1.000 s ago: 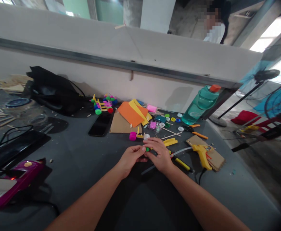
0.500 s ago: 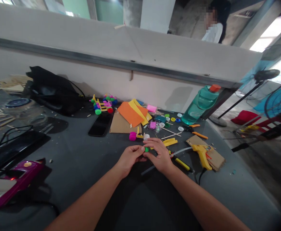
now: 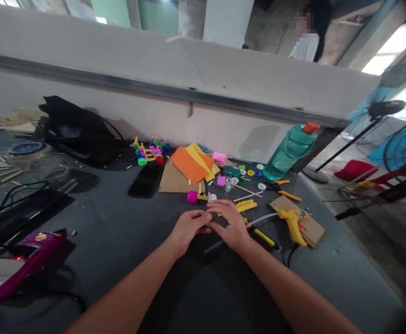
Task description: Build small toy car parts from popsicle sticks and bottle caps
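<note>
My left hand and my right hand meet low over the dark table. Between their fingertips is a small green bottle cap, mostly covered by the fingers. Both hands are closed in a pinch around it. Just beyond them sits a small assembly of yellow sticks with a pink cap at one end and a white cap at the other. Yellow strips lie beside my right fingers. A clear glue stick rests below the hands.
Right of my hands lie a yellow-handled tool and a yellow glue gun on cardboard. A green bottle stands behind loose caps. A phone, coloured paper and a black bag are farther back. A purple power strip is at left.
The green cap between my fingers has turned or tipped, so less of it shows and it looks darker. Both hands stay in nearly the same place.
</note>
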Demonstrator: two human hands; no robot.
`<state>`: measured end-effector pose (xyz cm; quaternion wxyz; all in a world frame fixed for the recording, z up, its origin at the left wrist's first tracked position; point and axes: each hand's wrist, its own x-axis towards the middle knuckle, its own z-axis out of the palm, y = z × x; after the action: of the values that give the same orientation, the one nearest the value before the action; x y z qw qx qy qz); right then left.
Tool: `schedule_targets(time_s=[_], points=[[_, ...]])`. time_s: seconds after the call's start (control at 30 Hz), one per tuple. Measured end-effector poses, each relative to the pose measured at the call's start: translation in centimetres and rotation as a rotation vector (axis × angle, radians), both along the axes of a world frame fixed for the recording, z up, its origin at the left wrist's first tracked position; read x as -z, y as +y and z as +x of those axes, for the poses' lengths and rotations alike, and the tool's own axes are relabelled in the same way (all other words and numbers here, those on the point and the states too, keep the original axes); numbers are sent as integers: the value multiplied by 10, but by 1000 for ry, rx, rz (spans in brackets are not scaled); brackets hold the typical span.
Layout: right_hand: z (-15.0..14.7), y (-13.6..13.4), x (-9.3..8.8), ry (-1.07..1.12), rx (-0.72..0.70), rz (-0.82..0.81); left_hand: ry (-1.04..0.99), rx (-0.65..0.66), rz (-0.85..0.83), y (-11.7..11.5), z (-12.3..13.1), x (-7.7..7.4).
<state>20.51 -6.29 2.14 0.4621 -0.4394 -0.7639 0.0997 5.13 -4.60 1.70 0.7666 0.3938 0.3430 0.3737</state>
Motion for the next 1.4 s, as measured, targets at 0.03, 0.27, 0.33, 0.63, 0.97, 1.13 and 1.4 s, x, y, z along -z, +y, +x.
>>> schedule_targets(time_s=[0.03,0.27,0.33,0.63,0.97,1.13,1.4], points=[[0,0,0,-11,-8,1,11,-9,6,0,0,1],[1,0,1,-40,-5,27,1,-5,27,2,-1,2],[1,0,1,-51,5,39,1,8,22,2,-1,3],[1,1,3,-132,-15,69,32,18,10,1,-1,3],[3,1,4,-135,-2,74,-11,-16,17,1,-2,0],[2,1,3,-112,22,86,-8,15,24,1,-1,1],[2,1,3,-104,-25,84,-5,20,1,1,-2,1]])
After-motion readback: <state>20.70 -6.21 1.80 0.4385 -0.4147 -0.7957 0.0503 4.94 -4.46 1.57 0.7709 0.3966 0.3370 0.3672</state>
